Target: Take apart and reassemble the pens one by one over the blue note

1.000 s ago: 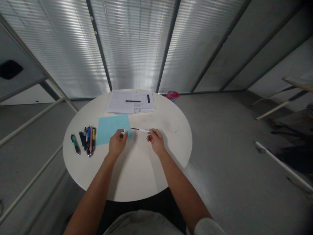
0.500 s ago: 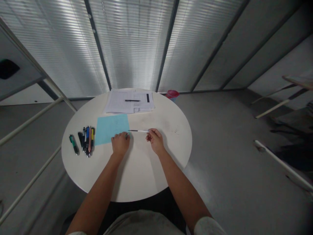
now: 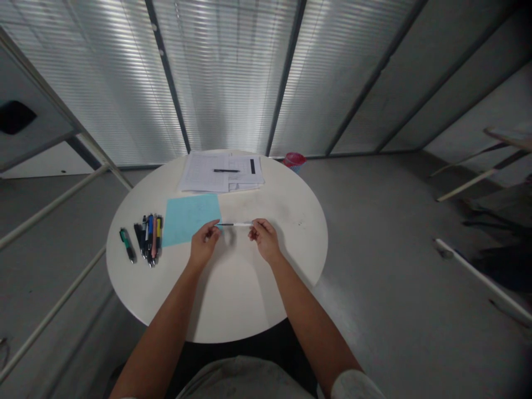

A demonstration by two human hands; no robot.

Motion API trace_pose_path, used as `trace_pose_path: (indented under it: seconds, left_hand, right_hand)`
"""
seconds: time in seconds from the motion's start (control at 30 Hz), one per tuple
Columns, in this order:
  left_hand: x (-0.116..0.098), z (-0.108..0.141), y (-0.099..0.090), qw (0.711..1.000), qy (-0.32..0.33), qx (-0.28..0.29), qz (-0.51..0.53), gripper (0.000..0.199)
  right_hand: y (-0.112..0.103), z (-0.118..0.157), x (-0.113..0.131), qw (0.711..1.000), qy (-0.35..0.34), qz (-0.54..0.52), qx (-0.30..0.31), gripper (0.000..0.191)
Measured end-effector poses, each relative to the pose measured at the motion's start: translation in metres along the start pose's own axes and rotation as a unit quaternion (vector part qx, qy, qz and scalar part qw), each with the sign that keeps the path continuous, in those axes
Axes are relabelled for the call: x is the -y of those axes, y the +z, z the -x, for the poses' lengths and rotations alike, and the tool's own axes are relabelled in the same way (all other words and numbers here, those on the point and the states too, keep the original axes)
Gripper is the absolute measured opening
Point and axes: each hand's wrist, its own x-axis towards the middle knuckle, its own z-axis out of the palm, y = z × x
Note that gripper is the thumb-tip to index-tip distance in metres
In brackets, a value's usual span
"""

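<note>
My right hand (image 3: 264,238) pinches a white pen (image 3: 241,224) above the table (image 3: 233,293), dark tip toward nine o'clock, at my left hand (image 3: 203,242); whether that grips it, I can't tell. Papers (image 3: 204,173) at twelve bear unreadable print.

Round white table (image 3: 236,302): papers (image 3: 203,173), blue sheet (image 3: 187,213), pen cluster (image 3: 154,238), green pen (image 3: 127,245).

1. We count two hands: left hand (image 3: 203,245), right hand (image 3: 266,241).
2. We see one white-and-black rod (image 3: 241,224).
3. At least five bunched pens (image 3: 154,237), one green pen (image 3: 127,245), one black pen (image 3: 226,170).
4. One blue sheet (image 3: 187,213).
5. One round table (image 3: 236,299).
</note>
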Motion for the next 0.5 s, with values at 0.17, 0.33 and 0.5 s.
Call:
trace_pose_path:
  seconds: [0.17,0.33,0.5]
  left_hand:
    - [-0.0028,0.0002,0.0028,0.993,-0.070,0.021,0.090,0.038]
    - [-0.0057,-0.0005,0.0035,0.990,-0.090,0.025,0.102,0.031]
    - [-0.0040,-0.0016,0.0025,0.988,-0.089,0.014,0.125,0.026]
  right_hand:
    - [-0.0014,-0.0014,-0.0021,1.000,-0.002,0.015,0.026,0.024]
    - [-0.0007,-0.0011,-0.0018,0.999,0.002,0.025,0.030,0.024]
    - [-0.0007,-0.0001,-0.0001,1.000,0.006,0.017,0.026,0.024]
